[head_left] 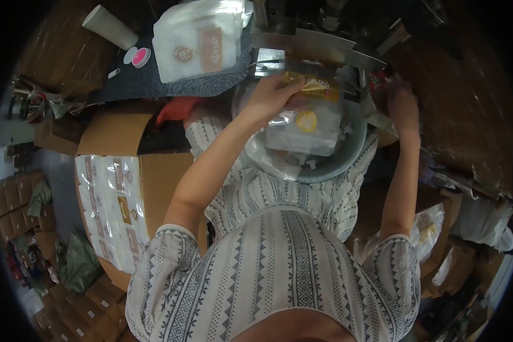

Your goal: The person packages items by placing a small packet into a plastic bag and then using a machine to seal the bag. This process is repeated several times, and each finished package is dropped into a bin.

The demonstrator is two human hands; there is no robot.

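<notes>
My left hand (271,94) pinches the top edge of a clear plastic packet (308,117) with yellow and orange printing, holding it over a grey-blue basin (347,157) on my lap. The packet holds white contents and lies against other clear wrappings in the basin. My right hand (402,102) reaches forward to the right of the basin, near a metal machine (319,48); its fingers are in shadow and I cannot tell whether they hold anything.
A stack of white printed packets (202,40) lies on a dark mat (154,82) ahead, beside a white paper roll (109,25) and a small pink-rimmed lid (139,57). An open cardboard box (111,205) of packed white packets stands at my left. More boxes and bags crowd both sides.
</notes>
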